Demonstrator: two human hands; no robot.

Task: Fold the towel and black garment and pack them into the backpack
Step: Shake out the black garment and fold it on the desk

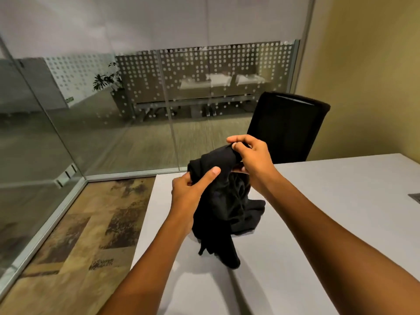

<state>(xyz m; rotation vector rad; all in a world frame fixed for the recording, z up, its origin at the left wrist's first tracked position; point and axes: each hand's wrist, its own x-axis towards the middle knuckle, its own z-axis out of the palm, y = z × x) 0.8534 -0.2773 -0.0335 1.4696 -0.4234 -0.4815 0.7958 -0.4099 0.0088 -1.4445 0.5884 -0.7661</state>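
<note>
The black garment (223, 208) hangs bunched and crumpled above the white table (318, 223), its lower folds resting on the tabletop. My left hand (191, 192) grips its left side, thumb pressed on the cloth. My right hand (250, 155) pinches the garment's top edge, higher and farther from me. No towel or backpack is in view.
A black office chair (288, 126) stands behind the table's far edge. Glass partition walls (113, 121) run along the left and back, with patterned carpet (79, 235) beside the table's left edge. A dark recessed panel (414, 196) sits at the table's right.
</note>
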